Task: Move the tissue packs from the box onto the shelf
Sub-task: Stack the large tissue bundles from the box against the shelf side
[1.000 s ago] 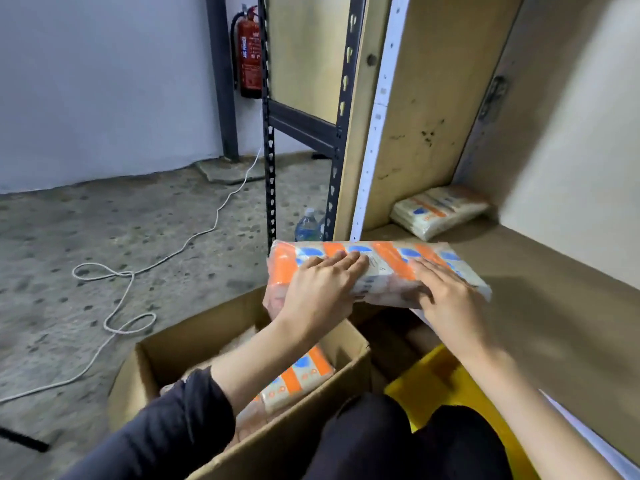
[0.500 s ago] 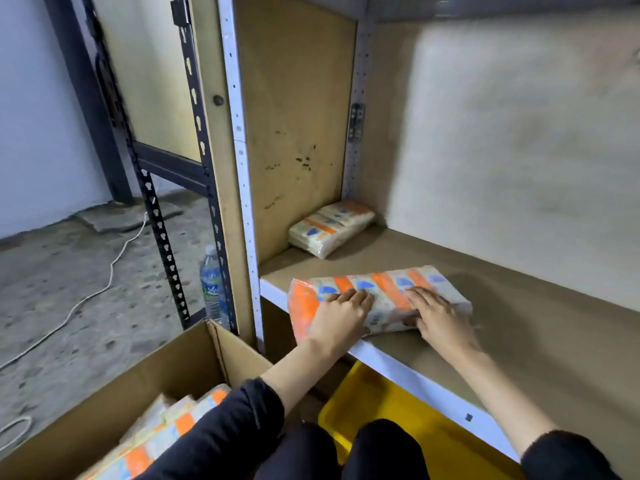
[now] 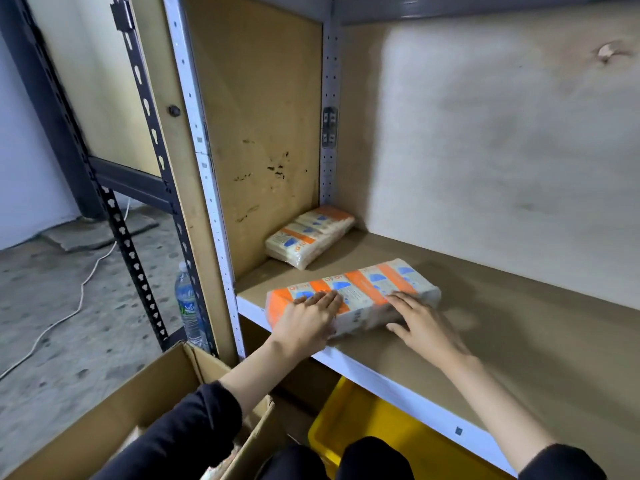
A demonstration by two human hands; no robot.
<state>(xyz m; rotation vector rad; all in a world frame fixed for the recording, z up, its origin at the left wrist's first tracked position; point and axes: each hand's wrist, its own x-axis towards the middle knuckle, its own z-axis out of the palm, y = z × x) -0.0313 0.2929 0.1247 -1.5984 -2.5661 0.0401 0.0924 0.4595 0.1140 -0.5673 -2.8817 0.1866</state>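
Note:
A long tissue pack, white with orange bands and blue marks, lies on the brown shelf board near its front left corner. My left hand grips its left end, fingers flat on top. My right hand rests against its near side towards the right end. A second tissue pack lies in the shelf's back left corner. The open cardboard box stands on the floor at lower left; its contents are mostly hidden by my sleeve.
A yellow bin sits under the shelf. A water bottle stands on the floor by the white shelf post. A white cable trails over the concrete floor. The shelf board extends bare to the right.
The pack went from above the box onto the shelf and has slid a little farther in. Both hands stayed on it. The view swung right towards the shelf.

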